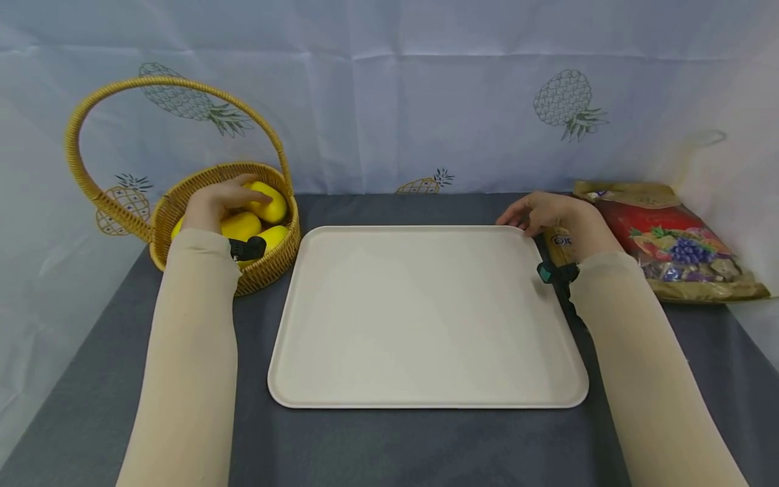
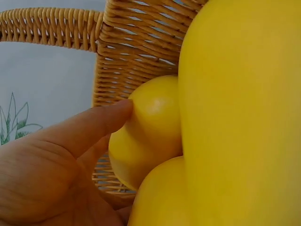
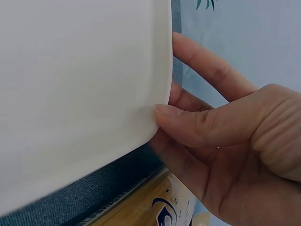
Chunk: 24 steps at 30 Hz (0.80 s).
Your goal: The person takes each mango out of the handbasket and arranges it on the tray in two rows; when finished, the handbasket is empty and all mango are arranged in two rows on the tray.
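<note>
Inside a wicker basket (image 1: pixel 268 274) on the left, my left hand (image 1: pixel 216 199) holds a smooth, oval yellow fruit (image 1: pixel 270 205). In the left wrist view the thumb presses that fruit (image 2: pixel 153 122) on one side, and the other fingers are partly hidden behind it. More yellow fruits (image 1: pixel 242 225) lie around and under the hand. Over on the right, my right hand (image 1: pixel 548 216) pinches the far right corner of a cream tray (image 1: pixel 426 318). The right wrist view shows the thumb on the tray's rim (image 3: pixel 162 84) and fingers around its outer edge.
The basket's tall arched handle (image 1: pixel 173 81) rises above the left hand. Beyond the right wrist lies a red and gold bag (image 1: pixel 688 237) with fruit printed on it. A dark grey cloth (image 1: pixel 389 446) covers the table, and a pale pineapple-print curtain (image 1: pixel 377 115) hangs behind.
</note>
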Motion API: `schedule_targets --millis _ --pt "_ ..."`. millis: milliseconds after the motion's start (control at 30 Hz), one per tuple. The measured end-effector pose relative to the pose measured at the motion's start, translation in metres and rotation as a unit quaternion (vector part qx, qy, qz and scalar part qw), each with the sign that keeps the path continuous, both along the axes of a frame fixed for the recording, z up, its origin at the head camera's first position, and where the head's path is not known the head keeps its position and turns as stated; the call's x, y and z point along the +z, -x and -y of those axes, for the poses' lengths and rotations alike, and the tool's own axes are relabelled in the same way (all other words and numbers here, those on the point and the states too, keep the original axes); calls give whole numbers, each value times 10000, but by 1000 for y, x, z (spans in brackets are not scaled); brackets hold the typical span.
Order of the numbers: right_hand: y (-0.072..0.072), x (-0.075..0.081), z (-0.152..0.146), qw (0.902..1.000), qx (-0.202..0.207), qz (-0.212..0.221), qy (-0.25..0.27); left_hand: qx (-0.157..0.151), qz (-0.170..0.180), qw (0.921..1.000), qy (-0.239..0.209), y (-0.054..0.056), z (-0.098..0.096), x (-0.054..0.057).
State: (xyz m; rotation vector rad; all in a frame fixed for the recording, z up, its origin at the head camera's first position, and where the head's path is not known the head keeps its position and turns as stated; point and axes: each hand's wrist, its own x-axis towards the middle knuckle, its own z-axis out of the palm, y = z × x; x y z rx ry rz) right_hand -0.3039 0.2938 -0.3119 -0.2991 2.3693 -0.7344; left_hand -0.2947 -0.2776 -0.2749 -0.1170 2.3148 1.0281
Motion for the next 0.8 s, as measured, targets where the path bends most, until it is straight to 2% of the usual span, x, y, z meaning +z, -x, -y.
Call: schedule_targets --millis 433,667,800 --pt "-3 -6 5 9993 -46 -277 232 -256 -19 9996 79 2 4 -3" --pt "-2 -8 12 9984 -351 -394 -191 -407 -104 9990 157 5 4 -5" --pt "-2 -8 18 9974 -477 -438 -311 -382 -205 9989 203 6 4 -4"
